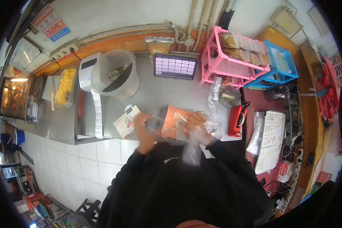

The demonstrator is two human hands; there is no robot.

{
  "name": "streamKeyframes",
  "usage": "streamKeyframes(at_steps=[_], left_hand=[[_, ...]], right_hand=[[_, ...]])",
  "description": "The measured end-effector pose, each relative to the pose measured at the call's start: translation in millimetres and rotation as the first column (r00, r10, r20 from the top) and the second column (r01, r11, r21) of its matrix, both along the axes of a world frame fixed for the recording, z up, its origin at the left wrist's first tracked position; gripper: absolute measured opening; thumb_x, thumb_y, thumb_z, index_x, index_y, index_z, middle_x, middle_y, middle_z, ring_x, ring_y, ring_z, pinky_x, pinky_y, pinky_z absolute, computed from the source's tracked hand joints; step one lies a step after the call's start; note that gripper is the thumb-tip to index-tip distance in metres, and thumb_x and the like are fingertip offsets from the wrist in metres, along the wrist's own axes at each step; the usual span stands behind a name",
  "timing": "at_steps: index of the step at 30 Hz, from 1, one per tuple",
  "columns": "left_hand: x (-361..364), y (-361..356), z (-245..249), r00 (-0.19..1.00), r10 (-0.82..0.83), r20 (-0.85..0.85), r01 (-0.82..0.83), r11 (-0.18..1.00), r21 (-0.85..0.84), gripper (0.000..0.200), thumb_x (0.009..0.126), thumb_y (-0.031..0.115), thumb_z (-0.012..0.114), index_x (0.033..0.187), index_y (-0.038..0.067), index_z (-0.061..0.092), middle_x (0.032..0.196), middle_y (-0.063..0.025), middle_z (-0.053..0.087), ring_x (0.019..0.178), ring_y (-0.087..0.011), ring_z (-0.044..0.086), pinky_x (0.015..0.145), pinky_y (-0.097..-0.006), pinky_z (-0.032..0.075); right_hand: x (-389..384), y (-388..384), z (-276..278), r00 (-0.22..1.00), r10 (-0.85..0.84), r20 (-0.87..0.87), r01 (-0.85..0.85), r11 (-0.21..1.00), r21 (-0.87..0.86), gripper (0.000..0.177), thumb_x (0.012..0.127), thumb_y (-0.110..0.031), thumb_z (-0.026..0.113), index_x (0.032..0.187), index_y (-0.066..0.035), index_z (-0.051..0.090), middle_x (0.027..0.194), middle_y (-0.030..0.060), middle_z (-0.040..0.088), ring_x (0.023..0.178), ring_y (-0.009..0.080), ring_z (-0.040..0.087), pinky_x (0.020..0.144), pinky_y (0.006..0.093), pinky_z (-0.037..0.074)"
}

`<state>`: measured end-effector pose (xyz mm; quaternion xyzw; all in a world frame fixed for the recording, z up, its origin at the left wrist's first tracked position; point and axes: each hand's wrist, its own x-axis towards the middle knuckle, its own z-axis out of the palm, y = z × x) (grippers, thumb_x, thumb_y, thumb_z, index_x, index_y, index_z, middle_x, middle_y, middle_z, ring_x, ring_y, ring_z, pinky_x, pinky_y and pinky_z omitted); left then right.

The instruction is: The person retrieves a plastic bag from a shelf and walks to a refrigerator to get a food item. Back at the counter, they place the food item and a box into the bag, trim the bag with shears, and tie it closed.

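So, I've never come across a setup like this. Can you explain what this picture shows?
There is no machine here. A camera worn on a person's head looks forward and down, and its wide view bends the edges. The two bare hands are the wearer's: the left hand is blurred, and the right hand has clear plastic bunched around it. An orange item is between them; blur hides exactly what is gripped. On the metal counter you also see a tablet, a clear tub, a printed card and, to the right, a red tape dispenser.
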<state>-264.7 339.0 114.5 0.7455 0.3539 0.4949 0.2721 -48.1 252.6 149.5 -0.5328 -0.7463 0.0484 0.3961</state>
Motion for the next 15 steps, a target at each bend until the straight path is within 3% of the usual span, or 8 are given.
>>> streamKeyframes(at_steps=[1, 2, 3, 5, 7, 11, 14, 15], left_hand=[[-11.6, 8.9, -18.4, 0.965, 0.124, 0.23, -0.033, 0.93, -0.366, 0.048, 0.081, 0.05, 0.061, 0.106, 0.009, 0.054, 0.099, -0.0047, 0.05, 0.089, -0.0158, 0.05, 0.082, -0.0352, 0.039], [-17.2, 16.2, -33.6, 0.867, 0.313, 0.387, 0.037, 0.734, -0.678, 0.048, 0.084, 0.053, 0.057, 0.105, 0.01, 0.055, 0.096, -0.0026, 0.049, 0.086, -0.0126, 0.049, 0.078, -0.0318, 0.041], [-15.9, 19.3, -36.7, 0.903, 0.256, 0.346, 0.21, 0.438, -0.874, 0.054, 0.087, 0.054, 0.051, 0.114, 0.007, 0.054, 0.105, -0.0044, 0.053, 0.094, -0.0159, 0.053, 0.083, -0.0302, 0.044], [4.7, 14.1, -30.2, 0.781, 0.188, 0.596, 0.607, -0.006, -0.794, 0.054, 0.087, 0.053, 0.051, 0.117, 0.007, 0.053, 0.107, -0.0047, 0.053, 0.097, -0.0162, 0.053, 0.085, -0.0305, 0.044], [27.5, 0.6, -2.5, 0.585, 0.198, 0.786, 0.805, -0.263, -0.533, 0.054, 0.088, 0.051, 0.051, 0.119, 0.007, 0.052, 0.11, -0.0051, 0.053, 0.099, -0.0165, 0.053, 0.086, -0.0308, 0.044], [44.8, -2.8, 65.8, 0.278, 0.191, 0.941, 0.867, -0.471, -0.161, 0.055, 0.089, 0.049, 0.051, 0.124, 0.006, 0.05, 0.115, -0.0058, 0.053, 0.104, -0.0171, 0.052, 0.089, -0.0314, 0.044], [47.3, 19.9, 95.5, 0.197, -0.018, 0.98, 0.891, -0.414, -0.186, 0.056, 0.09, 0.047, 0.051, 0.127, 0.006, 0.048, 0.119, -0.0063, 0.053, 0.108, -0.0176, 0.052, 0.092, -0.0319, 0.044], [45.2, 24.6, 102.6, 0.196, -0.154, 0.968, 0.916, -0.323, -0.237, 0.056, 0.09, 0.046, 0.051, 0.128, 0.006, 0.048, 0.12, -0.0065, 0.053, 0.109, -0.0177, 0.052, 0.092, -0.032, 0.044]], right_hand=[[9.1, -4.5, 29.0, 0.995, 0.098, 0.032, -0.1, 0.99, 0.097, 0.018, 0.071, -0.022, 0.068, 0.072, -0.009, 0.055, 0.07, 0.0035, 0.048, 0.071, 0.0222, 0.051, 0.064, 0.038, 0.04], [16.1, -7.3, 56.6, 0.978, 0.196, 0.078, -0.207, 0.96, 0.188, 0.018, 0.071, -0.021, 0.068, 0.072, -0.008, 0.055, 0.068, 0.0032, 0.047, 0.069, 0.0217, 0.05, 0.06, 0.0365, 0.041], [20.1, -6.3, 84.0, 0.952, 0.25, 0.177, -0.292, 0.916, 0.276, 0.018, 0.071, -0.02, 0.068, 0.072, -0.008, 0.055, 0.068, 0.0028, 0.045, 0.067, 0.0211, 0.049, 0.056, 0.0355, 0.04], [24.2, -1.4, 136.9, 0.858, 0.329, 0.394, -0.485, 0.772, 0.411, 0.019, 0.071, -0.02, 0.069, 0.072, -0.008, 0.054, 0.066, 0.0021, 0.042, 0.063, 0.02, 0.047, 0.05, 0.0333, 0.038], [23.9, -6.5, 192.1, 0.767, 0.33, 0.55, -0.598, 0.677, 0.428, 0.025, 0.072, -0.027, 0.073, 0.075, -0.009, 0.055, 0.063, 0.0019, 0.04, 0.058, 0.019, 0.045, 0.048, 0.0336, 0.037], [18.7, -11.3, 234.1, 0.771, 0.115, 0.626, -0.571, 0.559, 0.601, 0.028, 0.072, -0.031, 0.074, 0.075, -0.012, 0.055, 0.061, 0.0025, 0.039, 0.054, 0.0194, 0.043, 0.047, 0.0351, 0.037], [27.3, -18.7, 276.3, 0.731, 0.262, 0.63, -0.377, 0.925, 0.054, 0.015, 0.07, -0.026, 0.069, 0.075, -0.015, 0.059, 0.057, -0.0019, 0.042, 0.049, 0.0183, 0.045, 0.046, 0.0361, 0.036], [27.0, -15.8, 280.1, 0.765, 0.189, 0.615, -0.293, 0.953, 0.071, 0.017, 0.071, -0.024, 0.068, 0.081, -0.013, 0.061, 0.066, 0.0024, 0.047, 0.056, 0.0218, 0.048, 0.049, 0.0373, 0.038]])
